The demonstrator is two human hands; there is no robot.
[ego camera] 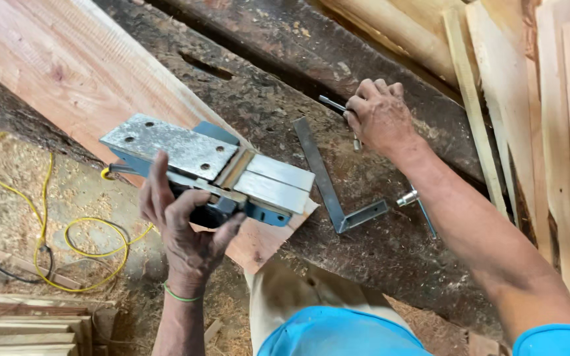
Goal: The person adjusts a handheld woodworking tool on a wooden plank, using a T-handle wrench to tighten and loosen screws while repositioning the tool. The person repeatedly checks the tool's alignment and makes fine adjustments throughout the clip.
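Left hand (189,227) grips an electric planer (212,168) turned sole-up — thumb on the near side, fingers (229,231) curled round the dark body beneath, so wrapped tight, not spread. The planer's grey metal sole faces the camera, resting partly on a reddish plank (80,79) that runs off beyond the fingers.

Right hand (379,117) is bunched into a loose fist, fingers pressed together around a small metal tool (332,104), probably a hex key or spanner; its end pokes out on the thumb side. What the fingertips pinch underneath I cannot tell.

Just below the right hand's fingers lies an L-shaped metal bracket (328,181), likely the planer's fence guide; past its short leg, near the wrist, a small T-handled socket wrench (417,206).

Risks, as judged:
- Yellow power cord (67,231) trails off the planer from behind the left fingers; whether it is plugged in is not visible. Live, with the sole up and a hand underneath near the trigger, an accidental start would expose the cutter.
- One-handed hold on a plank edge — the planer could tip or slide off.
- Loose bracket and wrench sit on a sloped, dusty beam; a nudge could send them into the sawdust.

Surface: no proper counter, just a rough dark timber beam (278,99), weathered, slotted, dusted with shavings. Room: sawdust-covered floor (14,198) under the left hand, pale sawn boards (529,99) leaning beyond the right fingers, stacked slats (21,326) by the left forearm.
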